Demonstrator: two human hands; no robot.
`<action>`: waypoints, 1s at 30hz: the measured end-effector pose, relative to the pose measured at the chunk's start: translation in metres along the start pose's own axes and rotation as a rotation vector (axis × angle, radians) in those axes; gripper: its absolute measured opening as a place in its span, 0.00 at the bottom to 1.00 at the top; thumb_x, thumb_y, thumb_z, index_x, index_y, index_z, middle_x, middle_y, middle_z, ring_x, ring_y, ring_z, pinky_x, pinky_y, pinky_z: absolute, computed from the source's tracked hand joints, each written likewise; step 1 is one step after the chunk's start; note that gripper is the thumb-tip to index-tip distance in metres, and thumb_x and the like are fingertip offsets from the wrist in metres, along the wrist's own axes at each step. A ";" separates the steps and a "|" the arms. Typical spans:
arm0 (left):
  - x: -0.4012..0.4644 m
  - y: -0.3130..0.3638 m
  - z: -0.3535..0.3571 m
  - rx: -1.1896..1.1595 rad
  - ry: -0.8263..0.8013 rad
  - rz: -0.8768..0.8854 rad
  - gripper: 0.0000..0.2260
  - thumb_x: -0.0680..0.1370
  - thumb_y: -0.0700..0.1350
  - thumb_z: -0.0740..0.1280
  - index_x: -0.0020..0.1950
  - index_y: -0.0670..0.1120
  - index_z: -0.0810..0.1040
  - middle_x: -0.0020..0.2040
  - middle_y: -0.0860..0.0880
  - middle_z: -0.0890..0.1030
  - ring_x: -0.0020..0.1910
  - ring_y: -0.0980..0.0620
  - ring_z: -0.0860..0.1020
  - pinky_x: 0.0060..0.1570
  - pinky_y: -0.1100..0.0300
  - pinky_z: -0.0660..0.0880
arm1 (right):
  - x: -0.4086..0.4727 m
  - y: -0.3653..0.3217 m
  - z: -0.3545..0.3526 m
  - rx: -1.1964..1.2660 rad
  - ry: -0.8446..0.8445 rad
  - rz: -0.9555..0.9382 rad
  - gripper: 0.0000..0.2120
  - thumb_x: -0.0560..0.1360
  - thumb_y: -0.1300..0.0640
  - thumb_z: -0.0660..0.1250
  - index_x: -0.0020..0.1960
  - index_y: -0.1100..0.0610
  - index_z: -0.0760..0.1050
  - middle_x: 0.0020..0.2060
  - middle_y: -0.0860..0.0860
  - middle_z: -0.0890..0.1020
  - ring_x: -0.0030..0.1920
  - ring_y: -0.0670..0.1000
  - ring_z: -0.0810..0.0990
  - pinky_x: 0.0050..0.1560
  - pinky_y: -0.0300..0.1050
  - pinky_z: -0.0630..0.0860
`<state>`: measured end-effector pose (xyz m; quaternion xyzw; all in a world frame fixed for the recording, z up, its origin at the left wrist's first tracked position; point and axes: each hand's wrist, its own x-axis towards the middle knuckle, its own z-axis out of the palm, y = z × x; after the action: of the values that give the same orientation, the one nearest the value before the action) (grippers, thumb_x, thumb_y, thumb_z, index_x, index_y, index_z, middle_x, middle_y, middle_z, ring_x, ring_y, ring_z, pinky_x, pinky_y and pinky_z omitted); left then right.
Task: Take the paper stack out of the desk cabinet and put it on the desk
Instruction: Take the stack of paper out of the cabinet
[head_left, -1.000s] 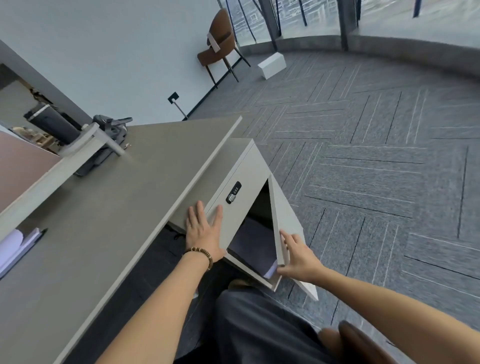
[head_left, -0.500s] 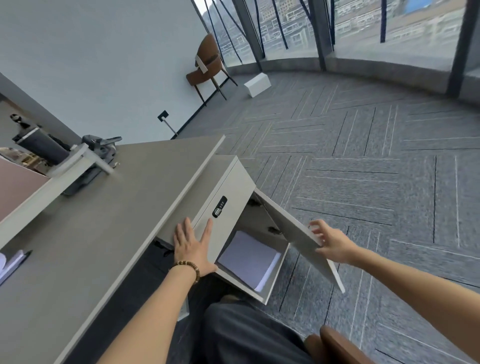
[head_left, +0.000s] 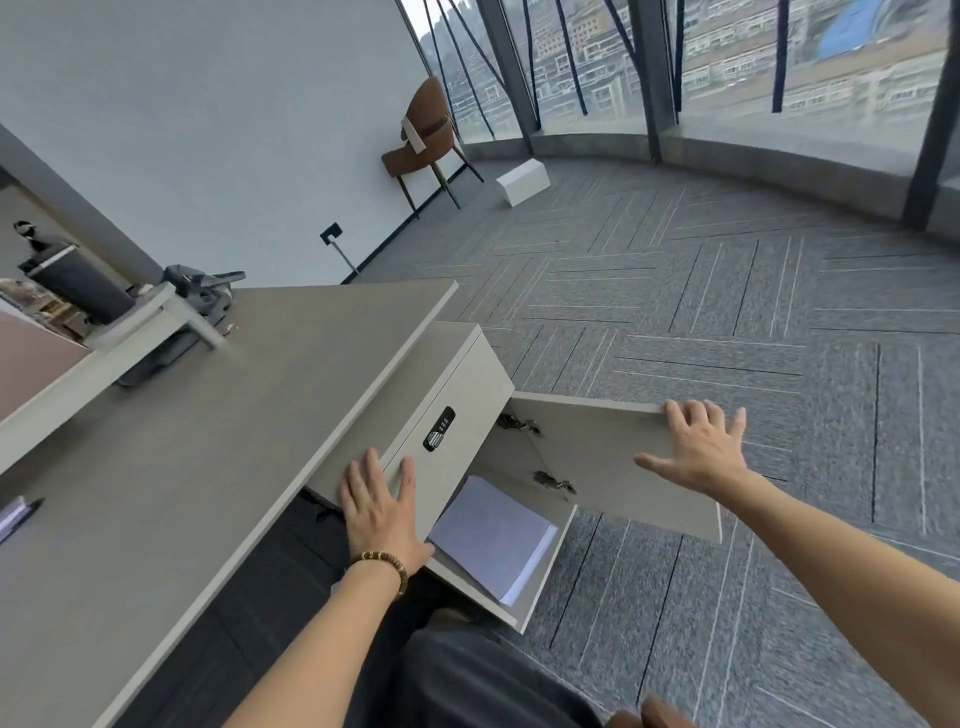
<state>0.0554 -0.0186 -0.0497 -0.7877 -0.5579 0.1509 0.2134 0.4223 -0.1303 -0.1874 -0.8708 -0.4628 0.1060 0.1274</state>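
My left hand (head_left: 382, 512) lies flat on the front of the desk cabinet (head_left: 457, 384), just under the edge of the desk (head_left: 218, 415). My fingers are spread out and hold nothing. A bead bracelet (head_left: 382, 564) sits on that wrist. A small dark keypad lock (head_left: 439, 428) is on the cabinet front, a bit farther away than my fingertips.

My right hand (head_left: 696, 449) is on the cabinet door (head_left: 618, 467). The door is swung wide open to the right. My fingers curl over its far top edge and my thumb points left across the inside of the door. It is a loose hold on the edge, not a tight fist. Two metal hinges (head_left: 556, 480) show where the door meets the cabinet.

The paper stack (head_left: 491, 535) lies flat on the bottom of the open cabinet, between my two hands. Neither hand touches it. Its near right corner comes close to the front lip of the cabinet. The space above the paper is open, with nothing in the way.

The desk top is to the left, long and mostly bare near its edge. A pen (head_left: 21, 517) lies at the far left, well away from the cabinet. A grey bag (head_left: 200, 299) sits at the far end of the desk.

To the right, the grey carpet floor (head_left: 727, 312) is wide and open. A brown chair (head_left: 423, 140) and a white box (head_left: 522, 182) stand far off by the windows.
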 end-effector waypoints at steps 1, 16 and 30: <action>0.000 0.000 0.001 -0.010 0.014 -0.002 0.55 0.66 0.67 0.71 0.80 0.51 0.40 0.79 0.34 0.40 0.78 0.32 0.43 0.76 0.39 0.43 | 0.002 -0.001 0.000 -0.015 -0.009 0.006 0.51 0.63 0.22 0.57 0.76 0.52 0.57 0.72 0.58 0.66 0.76 0.63 0.57 0.72 0.74 0.44; -0.005 0.011 -0.028 -0.415 0.119 0.309 0.26 0.77 0.53 0.62 0.75 0.49 0.65 0.77 0.45 0.60 0.75 0.46 0.60 0.66 0.53 0.72 | -0.015 -0.080 -0.003 -0.020 -0.079 -0.212 0.50 0.68 0.27 0.59 0.80 0.53 0.50 0.80 0.58 0.55 0.80 0.62 0.48 0.75 0.71 0.43; 0.003 0.041 -0.005 -0.657 -0.229 0.236 0.29 0.78 0.54 0.63 0.77 0.48 0.61 0.76 0.49 0.65 0.74 0.49 0.65 0.71 0.52 0.67 | -0.034 -0.139 -0.016 0.011 -0.169 -0.332 0.39 0.73 0.35 0.61 0.78 0.54 0.58 0.77 0.59 0.62 0.78 0.60 0.57 0.77 0.64 0.51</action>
<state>0.0916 -0.0285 -0.0662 -0.8511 -0.5022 0.0743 -0.1338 0.2998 -0.0853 -0.1256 -0.7697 -0.6087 0.1589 0.1086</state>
